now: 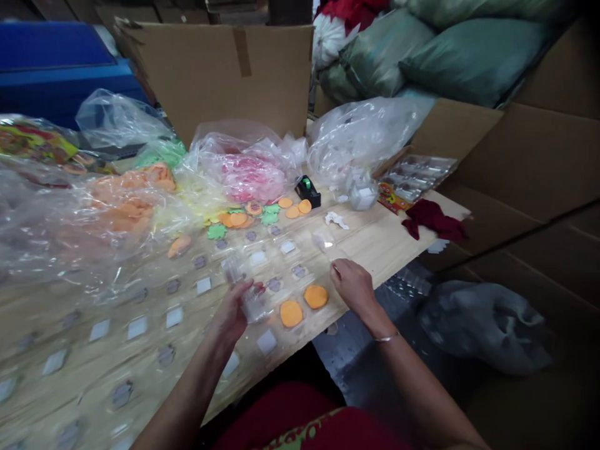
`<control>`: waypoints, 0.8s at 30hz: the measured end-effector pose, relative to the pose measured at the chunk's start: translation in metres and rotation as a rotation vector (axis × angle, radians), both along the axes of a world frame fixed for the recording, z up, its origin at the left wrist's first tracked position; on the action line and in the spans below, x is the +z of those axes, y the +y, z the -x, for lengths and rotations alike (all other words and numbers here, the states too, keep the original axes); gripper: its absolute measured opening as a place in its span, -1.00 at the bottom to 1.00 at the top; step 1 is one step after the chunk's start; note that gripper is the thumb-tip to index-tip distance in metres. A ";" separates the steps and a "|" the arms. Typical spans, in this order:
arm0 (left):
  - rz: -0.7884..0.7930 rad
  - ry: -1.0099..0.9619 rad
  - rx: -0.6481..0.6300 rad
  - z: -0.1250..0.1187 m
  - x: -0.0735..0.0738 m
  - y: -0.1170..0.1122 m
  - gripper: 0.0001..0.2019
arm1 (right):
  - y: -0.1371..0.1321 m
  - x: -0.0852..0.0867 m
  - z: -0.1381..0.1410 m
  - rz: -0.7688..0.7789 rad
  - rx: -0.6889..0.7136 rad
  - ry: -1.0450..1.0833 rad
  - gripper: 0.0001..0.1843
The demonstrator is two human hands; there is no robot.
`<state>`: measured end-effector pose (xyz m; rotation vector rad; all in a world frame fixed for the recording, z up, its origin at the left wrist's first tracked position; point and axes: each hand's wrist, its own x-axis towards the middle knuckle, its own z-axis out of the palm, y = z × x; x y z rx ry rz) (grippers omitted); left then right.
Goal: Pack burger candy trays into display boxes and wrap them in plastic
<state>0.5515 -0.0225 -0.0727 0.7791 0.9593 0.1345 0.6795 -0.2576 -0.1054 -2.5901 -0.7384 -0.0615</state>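
My left hand (237, 309) is closed around a small stack of clear plastic trays (255, 303), blurred by motion, just above the table. My right hand (354, 284) hovers near the table's front edge, fingers pinched together; whatever they may hold is hidden. Between the hands lie two orange foam discs (291, 314) in a clear tray. Rows of clear trays spread leftward over the wooden table, some bearing white squares (174, 317), others grey shapes (165, 355). A clear tray (322, 240) sits beyond my right hand.
Plastic bags with orange pieces (124, 200) and pink pieces (253, 175) line the back. Near them are green foam pieces (216, 232), a black tape dispenser (308, 191) and a white scrap (336, 219). A box of clear trays (417, 172) and a dark red cloth (434, 222) stand right.
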 end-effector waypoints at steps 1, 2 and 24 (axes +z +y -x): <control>-0.007 0.007 -0.001 0.001 0.000 0.000 -0.88 | -0.008 -0.008 -0.005 0.139 -0.032 -0.019 -0.75; -0.014 0.011 -0.009 0.002 0.000 0.000 -0.86 | -0.015 -0.015 -0.008 0.238 -0.042 -0.011 -0.76; -0.126 -0.046 -0.015 -0.012 -0.004 -0.028 -0.69 | 0.038 0.015 -0.021 -0.421 0.090 0.248 -0.76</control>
